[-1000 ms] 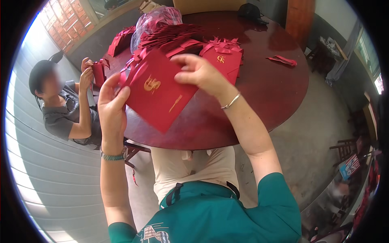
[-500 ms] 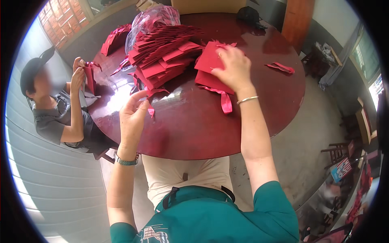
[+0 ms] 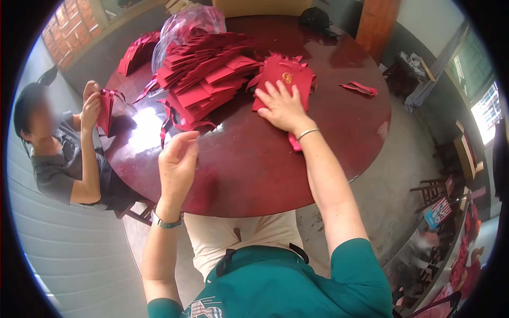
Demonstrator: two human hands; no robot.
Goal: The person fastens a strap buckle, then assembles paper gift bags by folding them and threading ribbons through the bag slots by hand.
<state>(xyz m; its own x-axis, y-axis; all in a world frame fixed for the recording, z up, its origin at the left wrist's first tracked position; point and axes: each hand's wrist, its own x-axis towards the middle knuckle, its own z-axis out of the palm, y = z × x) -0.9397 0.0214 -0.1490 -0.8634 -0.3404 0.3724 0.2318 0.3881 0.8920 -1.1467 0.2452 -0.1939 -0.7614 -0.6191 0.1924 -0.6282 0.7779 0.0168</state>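
Note:
My right hand (image 3: pixel 283 110) lies flat, fingers spread, on a small stack of red paper gift bags (image 3: pixel 298 85) with ribbon handles. A gold emblem shows on the top bag, beyond my fingertips. From under my wrist a bright pink ribbon (image 3: pixel 295 142) sticks out. Above the near left part of the table hovers my left hand (image 3: pixel 178 164), its fingers loosely curled and apart from the thumb, with nothing visible in it. Just beyond it, a large fanned pile of red bags (image 3: pixel 204 74) spreads across the table, loose ribbons (image 3: pixel 193 126) trailing at its near edge.
The round, glossy dark red table (image 3: pixel 249 175) curves around in front of me. A clear plastic bag (image 3: pixel 188 24) and more red bags (image 3: pixel 139 53) lie behind the pile. A loose ribbon (image 3: pixel 359 88) and a black cap (image 3: pixel 317 21) are farther right. At left, a seated person (image 3: pixel 63 148) handles a red bag.
My right hand has come down flat onto the small stack, and the gold emblem now shows. My left hand's fingers have drawn closer together. The view has shifted slightly.

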